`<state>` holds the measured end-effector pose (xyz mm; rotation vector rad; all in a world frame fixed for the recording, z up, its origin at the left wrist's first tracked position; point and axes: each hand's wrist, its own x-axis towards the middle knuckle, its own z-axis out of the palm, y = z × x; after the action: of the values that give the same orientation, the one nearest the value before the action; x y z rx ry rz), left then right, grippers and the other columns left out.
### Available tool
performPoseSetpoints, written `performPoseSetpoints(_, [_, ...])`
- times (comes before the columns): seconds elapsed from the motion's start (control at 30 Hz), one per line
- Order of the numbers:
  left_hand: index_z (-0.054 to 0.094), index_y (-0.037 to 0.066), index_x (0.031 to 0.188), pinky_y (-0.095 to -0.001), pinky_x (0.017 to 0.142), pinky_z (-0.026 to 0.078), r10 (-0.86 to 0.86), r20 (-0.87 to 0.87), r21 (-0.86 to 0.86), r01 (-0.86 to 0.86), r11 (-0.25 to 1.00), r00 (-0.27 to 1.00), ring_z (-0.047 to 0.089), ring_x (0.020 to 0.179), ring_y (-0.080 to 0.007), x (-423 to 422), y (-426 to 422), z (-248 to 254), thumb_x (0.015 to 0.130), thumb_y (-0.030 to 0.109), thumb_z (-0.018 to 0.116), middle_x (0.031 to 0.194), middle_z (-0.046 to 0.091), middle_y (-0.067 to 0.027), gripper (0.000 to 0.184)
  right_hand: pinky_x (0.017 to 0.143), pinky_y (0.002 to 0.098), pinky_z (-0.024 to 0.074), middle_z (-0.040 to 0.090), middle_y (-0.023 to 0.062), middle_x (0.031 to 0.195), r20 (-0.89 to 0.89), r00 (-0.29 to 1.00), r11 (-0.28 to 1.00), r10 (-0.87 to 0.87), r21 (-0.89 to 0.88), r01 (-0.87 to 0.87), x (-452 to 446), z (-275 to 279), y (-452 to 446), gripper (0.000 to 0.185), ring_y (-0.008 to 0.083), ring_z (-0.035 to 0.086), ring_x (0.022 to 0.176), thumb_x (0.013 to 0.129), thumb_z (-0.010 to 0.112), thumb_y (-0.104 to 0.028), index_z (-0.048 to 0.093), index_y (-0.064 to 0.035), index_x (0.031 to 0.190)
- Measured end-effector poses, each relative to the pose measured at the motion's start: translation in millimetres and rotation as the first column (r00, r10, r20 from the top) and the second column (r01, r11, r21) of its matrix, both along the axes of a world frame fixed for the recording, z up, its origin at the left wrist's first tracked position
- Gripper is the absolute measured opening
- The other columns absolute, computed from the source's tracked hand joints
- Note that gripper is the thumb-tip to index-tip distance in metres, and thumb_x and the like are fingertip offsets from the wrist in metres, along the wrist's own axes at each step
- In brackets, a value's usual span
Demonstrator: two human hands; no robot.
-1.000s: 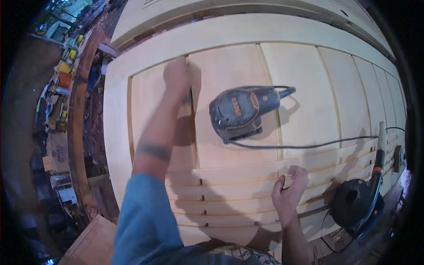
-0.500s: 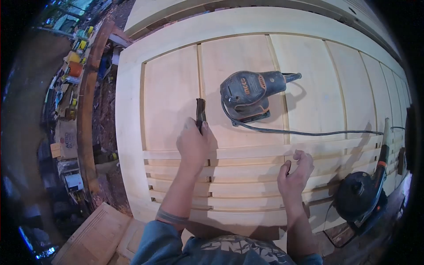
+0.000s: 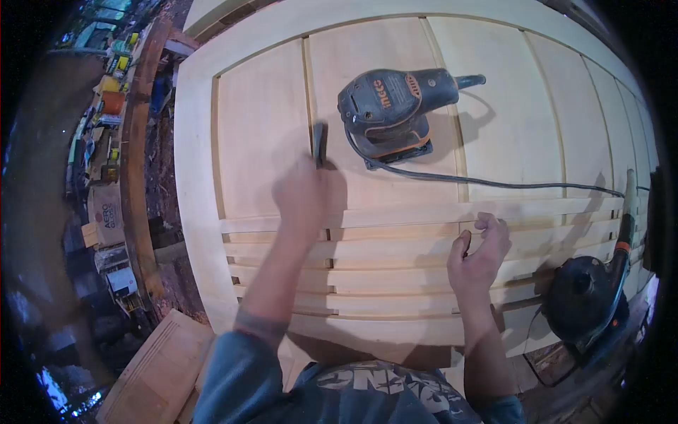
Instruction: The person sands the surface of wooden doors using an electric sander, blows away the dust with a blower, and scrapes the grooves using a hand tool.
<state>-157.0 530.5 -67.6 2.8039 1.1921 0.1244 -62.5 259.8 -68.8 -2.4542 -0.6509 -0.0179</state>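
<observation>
My left hand [image 3: 304, 191] is closed around a dark, narrow folded strip [image 3: 320, 145] that looks like sandpaper. It is over the panelled face of a large pale wooden door [image 3: 265, 120], close to a groove between two panels. My right hand [image 3: 480, 258] hovers above the door's slatted part [image 3: 395, 281], fingers half curled and apart, with nothing visible in it. Beyond and between the hands, a dark power sander [image 3: 385, 106] with orange lettering stands on the panels. Its cord [image 3: 508, 185] runs off to the right.
A black blower [image 3: 583, 293] with a long nozzle lies at the door's right near corner. On the left are a wooden beam [image 3: 134, 162], a cardboard box [image 3: 106, 215] and several cluttered items. A carved wooden piece [image 3: 159, 364] leans at lower left.
The view has shifted, so the door and sander appear higher. My left hand, still gripping the strip, has turned and is blurred by motion. My right hand stays half curled.
</observation>
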Motion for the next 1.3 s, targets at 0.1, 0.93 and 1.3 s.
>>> performPoseSetpoints(0.1, [0.058,0.008,0.085,-0.0488,0.061,0.049,0.08,0.031,-0.054,-0.078,0.995,0.996,0.064,0.067,-0.0358,6.2,-1.4,-0.7,0.08,0.017,0.061,0.067,0.062,-0.0143,0.01,0.083,0.0441,0.0368,0.051,0.0122,0.095,0.036,0.999,1.0,0.014,0.022,-0.015,0.6,0.2,-0.5,0.042,0.0316,0.05,0.095,0.072,0.058,0.0,0.048,-0.0012,0.112])
performPoseSetpoints(0.93, [0.053,0.002,0.076,-0.0497,0.057,0.044,0.057,0.153,-0.122,-0.038,0.992,0.987,0.059,0.063,-0.0405,-15.2,-15.8,12.1,0.089,0.015,0.058,0.068,0.06,-0.0187,0.02,0.083,0.0435,0.0365,0.05,0.012,0.097,0.008,1.0,0.999,-0.027,-0.018,0.027,-0.1,-2.0,0.8,0.037,0.032,0.05,0.095,0.073,0.057,-0.001,0.049,-0.0037,0.109])
performPoseSetpoints(1.3, [0.055,0.004,0.087,-0.0491,0.052,0.047,0.007,-0.04,-0.114,-0.012,0.993,0.999,0.063,0.06,-0.0372,-6.2,-1.0,6.5,0.09,0.022,0.054,0.063,0.061,-0.0152,0.018,0.082,0.0438,0.0366,0.051,0.0124,0.095,0.001,0.998,0.997,-0.059,0.059,0.059,-1.3,-4.4,6.6,0.034,0.0305,0.05,0.088,0.073,0.055,-0.001,0.05,-0.0018,0.107])
